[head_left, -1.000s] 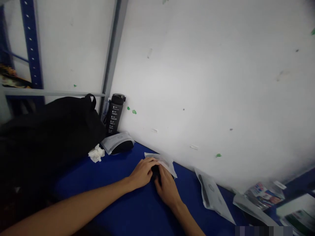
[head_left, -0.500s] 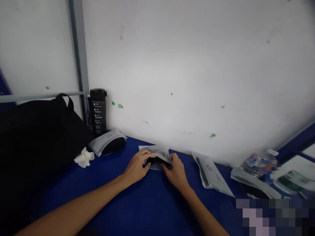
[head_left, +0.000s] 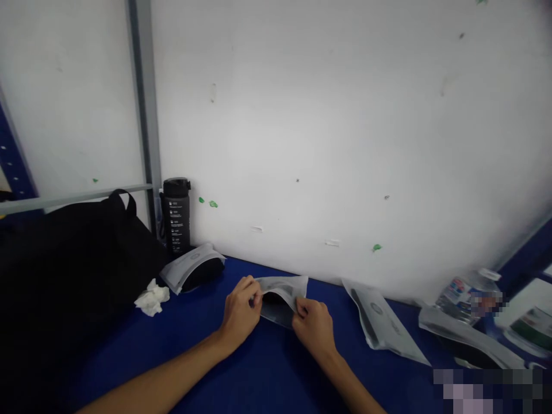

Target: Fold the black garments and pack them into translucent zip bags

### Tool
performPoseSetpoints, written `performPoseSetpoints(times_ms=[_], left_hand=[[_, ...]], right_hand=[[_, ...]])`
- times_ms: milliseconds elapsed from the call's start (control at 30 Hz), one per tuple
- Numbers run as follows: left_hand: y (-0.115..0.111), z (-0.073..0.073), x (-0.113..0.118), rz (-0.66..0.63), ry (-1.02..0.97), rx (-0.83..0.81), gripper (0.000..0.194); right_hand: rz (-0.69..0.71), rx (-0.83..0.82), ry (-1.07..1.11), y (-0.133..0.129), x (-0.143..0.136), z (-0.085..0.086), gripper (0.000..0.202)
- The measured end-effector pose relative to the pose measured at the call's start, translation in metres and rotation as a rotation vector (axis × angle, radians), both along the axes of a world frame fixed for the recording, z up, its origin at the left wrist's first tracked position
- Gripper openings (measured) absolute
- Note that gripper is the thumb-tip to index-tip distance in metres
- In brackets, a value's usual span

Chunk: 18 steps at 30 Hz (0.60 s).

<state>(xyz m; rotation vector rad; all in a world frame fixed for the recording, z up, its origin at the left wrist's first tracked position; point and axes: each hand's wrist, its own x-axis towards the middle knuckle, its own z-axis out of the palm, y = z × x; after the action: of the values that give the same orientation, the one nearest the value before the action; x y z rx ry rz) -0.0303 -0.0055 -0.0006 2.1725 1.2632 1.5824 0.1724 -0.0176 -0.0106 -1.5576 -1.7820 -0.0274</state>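
Observation:
A frosted plastic pouch [head_left: 282, 285] lies on the blue table with its mouth gaping toward me. Something black [head_left: 272, 299] shows inside it, mostly hidden by the upper layer. My left hand [head_left: 242, 307] pinches the left corner of the pouch's opening. On the opposite corner, the curled fingers of my right hand [head_left: 314, 325] grip the edge. A similar pouch with a dark item [head_left: 194, 268] sits to the left, and another frosted pouch [head_left: 383, 322] lies to the right of my right hand.
A black bag [head_left: 81, 264] fills the left side, with crumpled tissue [head_left: 152, 298] beside it. Behind stands a dark bottle [head_left: 177, 218] against the wall. At right are a further pouch [head_left: 470, 333] and a clear plastic bottle [head_left: 463, 293]. The blue tabletop [head_left: 267, 374] meets a white wall.
Both hands have moved from holding the black item at the pouch's mouth to pinching the mouth's two corners. The black item now sits deeper inside. The view has tilted up slightly.

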Motion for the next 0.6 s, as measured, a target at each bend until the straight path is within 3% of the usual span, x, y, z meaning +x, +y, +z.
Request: performPoseSetpoints(times_ms=[100, 233, 433, 533, 600], left_hand=[[0.0, 0.004, -0.001, 0.033, -0.003, -0.057, 0.021], [0.004, 0.007, -0.004, -0.075, 0.01, -0.19, 0.018], [0.005, 0.002, -0.004, -0.292, 0.023, -0.219, 0.022], [-0.001, 0.008, -0.002, -0.379, 0.026, -0.204, 0.015], [-0.004, 0.012, -0.001, -0.4, 0.035, -0.205, 0.009]], right_hand=[[-0.077, 0.154, -0.07, -0.009, -0.006, 0.007, 0.033], [0.037, 0.36, -0.12, -0.014, -0.011, 0.015, 0.021], [0.156, 0.292, -0.119, -0.003, -0.008, 0.01, 0.022], [0.261, 0.167, -0.104, 0.005, -0.005, 0.006, 0.014], [0.254, 0.128, -0.101, 0.008, -0.005, 0.005, 0.018]])
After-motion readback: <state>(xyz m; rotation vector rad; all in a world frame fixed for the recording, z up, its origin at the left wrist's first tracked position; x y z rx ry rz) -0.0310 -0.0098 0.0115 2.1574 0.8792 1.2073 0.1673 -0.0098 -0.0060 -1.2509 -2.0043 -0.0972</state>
